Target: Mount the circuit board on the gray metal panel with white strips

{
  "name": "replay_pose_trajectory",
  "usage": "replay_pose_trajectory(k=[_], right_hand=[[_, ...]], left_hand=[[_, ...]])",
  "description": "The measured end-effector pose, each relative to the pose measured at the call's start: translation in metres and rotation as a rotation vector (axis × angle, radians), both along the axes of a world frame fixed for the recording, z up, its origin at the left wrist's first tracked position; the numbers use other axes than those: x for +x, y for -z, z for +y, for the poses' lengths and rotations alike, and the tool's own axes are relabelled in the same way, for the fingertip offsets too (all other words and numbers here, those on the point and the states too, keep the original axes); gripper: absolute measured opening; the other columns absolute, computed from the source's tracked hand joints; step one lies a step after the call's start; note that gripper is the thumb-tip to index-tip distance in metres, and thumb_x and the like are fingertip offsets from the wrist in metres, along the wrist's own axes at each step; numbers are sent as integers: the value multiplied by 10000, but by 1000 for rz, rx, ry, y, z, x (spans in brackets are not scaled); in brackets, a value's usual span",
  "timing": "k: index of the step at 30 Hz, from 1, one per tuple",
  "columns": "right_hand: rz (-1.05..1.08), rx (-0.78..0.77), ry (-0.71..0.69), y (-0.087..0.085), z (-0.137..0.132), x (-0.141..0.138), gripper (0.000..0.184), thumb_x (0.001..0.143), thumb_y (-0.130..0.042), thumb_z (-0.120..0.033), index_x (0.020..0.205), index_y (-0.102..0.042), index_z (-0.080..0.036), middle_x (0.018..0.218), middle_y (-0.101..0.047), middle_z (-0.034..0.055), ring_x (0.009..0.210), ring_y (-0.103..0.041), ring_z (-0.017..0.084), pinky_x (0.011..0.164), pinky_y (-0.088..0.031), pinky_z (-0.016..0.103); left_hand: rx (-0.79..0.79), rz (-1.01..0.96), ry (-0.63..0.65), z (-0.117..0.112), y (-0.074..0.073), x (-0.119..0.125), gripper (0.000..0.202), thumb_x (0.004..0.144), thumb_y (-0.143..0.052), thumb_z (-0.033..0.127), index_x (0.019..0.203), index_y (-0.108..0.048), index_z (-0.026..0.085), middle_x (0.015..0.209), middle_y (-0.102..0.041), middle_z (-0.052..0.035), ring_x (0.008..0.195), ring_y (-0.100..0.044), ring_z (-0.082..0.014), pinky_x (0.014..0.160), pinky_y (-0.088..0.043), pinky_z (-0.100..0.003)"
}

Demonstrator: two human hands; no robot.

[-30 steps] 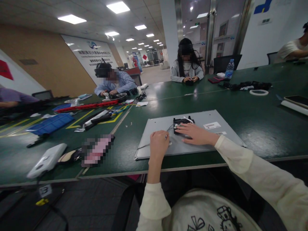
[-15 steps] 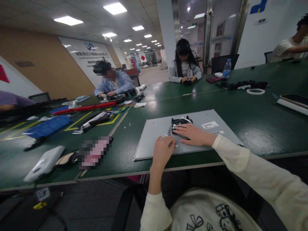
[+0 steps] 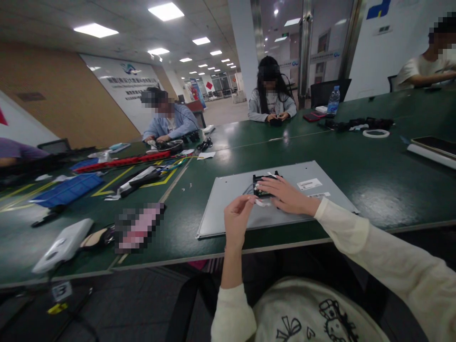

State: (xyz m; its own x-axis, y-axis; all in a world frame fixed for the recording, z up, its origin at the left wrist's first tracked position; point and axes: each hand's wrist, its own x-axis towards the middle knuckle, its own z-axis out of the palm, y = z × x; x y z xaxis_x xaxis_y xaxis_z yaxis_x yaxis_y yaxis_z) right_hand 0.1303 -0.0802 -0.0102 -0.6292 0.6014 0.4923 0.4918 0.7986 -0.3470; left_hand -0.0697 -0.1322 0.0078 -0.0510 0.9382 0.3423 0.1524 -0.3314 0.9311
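The left hand (image 3: 236, 214) seems to pinch a thin white strip (image 3: 262, 203); the right hand (image 3: 288, 194), spread, should steady the black rectangular module (image 3: 255, 180) against only gentle pulling.

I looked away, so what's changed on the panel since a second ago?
The left hand moved right, toward the black box; its fingers now seem to pinch a white strip. The right hand stayed on the box, and the panel lies where it was.
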Motion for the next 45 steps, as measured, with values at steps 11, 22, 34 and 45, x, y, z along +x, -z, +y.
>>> replay_pose_trajectory(k=[11,22,34,45], right_hand=[[492,-759,-214,-9,-11,-5,372,850,-594,-463,1015,-696,-145,832,-718,60,749,-652,147,614,-497,225],[425,-693,-133,-11,-11,-6,368,893,-514,-470,845,-686,-148,577,-639,-4,457,-492,75,465,-361,181],[608,-746,-6,-6,-2,-3,389,908,-486,-501,961,-635,-146,606,-636,4,486,-591,88,408,-353,157],[565,-937,65,-28,12,-24,305,960,-465,-371,1199,-594,-232,1093,-675,61,633,-662,68,424,-391,106]], left_hand=[[35,-63,-83,9,0,24,238,778,-654,370,894,-670,163,870,-739,-58,834,-702,-175,799,-550,-284],[159,172,-268,10,2,24,237,844,-584,371,895,-705,173,879,-739,-48,823,-690,-171,816,-528,-274],[78,911,-299,12,19,-8,566,822,-604,298,1353,-455,174,1227,-598,-147,1136,-566,-280,953,-448,-396],[-51,1166,-343,35,-1,-50,319,814,-520,128,1105,-640,182,1076,-641,-112,1002,-596,-243,889,-457,-333]])
